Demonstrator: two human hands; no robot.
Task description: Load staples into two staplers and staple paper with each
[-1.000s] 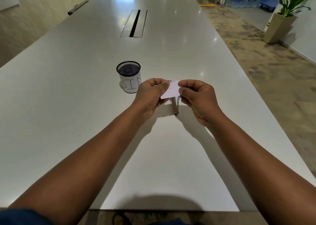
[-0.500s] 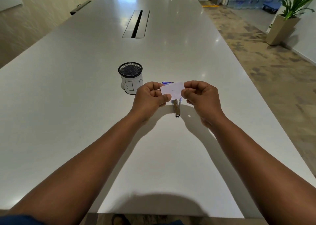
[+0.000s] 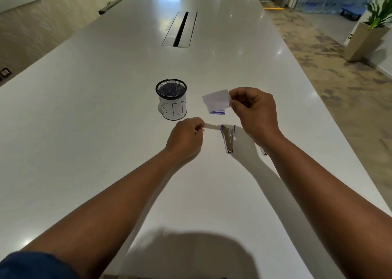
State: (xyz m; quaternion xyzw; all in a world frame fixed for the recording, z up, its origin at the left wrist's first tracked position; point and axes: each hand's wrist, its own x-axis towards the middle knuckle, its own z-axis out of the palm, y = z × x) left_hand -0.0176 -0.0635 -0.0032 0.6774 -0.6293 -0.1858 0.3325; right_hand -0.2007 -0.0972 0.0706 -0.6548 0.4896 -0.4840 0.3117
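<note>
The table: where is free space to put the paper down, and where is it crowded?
Free: the table left of the mesh cup, and the near part between the forearms. Crowded: around the stapler and the small box, between the left hand and right hand.

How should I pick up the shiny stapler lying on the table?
Grab the stapler from above, pinching its two long sides around the middle. It lies flat on the table, narrow end toward you, so the sides are free. Probably use the left hand; the right hand holds paper.
</note>
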